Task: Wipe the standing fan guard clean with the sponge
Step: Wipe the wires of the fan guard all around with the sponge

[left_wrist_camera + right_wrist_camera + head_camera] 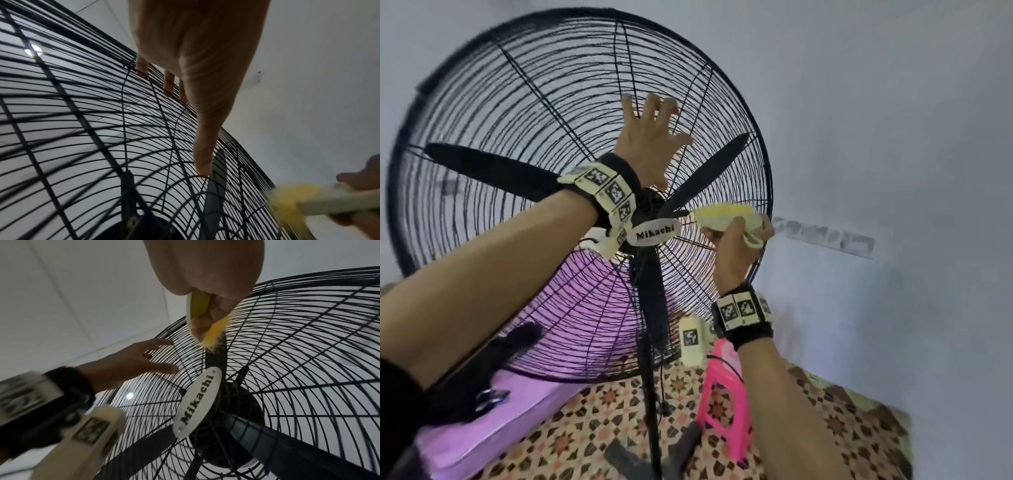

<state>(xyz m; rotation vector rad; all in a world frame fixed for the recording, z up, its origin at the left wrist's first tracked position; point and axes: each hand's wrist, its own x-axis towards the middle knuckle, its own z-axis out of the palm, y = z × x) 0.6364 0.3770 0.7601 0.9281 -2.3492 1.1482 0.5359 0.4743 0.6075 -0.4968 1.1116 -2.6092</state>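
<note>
1. Left forearm fills the lower left of the head view, nearest the camera; its left hand [650,137] lies spread wide, fingers straight, fingertips [141,71] touching the wires of the fan guard [524,113] above the hub; it holds nothing.
2. Right hand [736,240], right of centre, pinches the sponge [729,217]; the sponge's yellow edge [216,332] meets the wires just above the oval badge [197,400].
3. Sponge looks soft and light, likely to fold or snag on wire; best held across its back, fingers clear of gaps.
4. Guard fills the upper left; thin wires look springy, so bracing near a radial rib seems wise.
5. Beyond: dark blades [493,168], the pole [650,329], a pink stool [726,390] at lower right.
</note>
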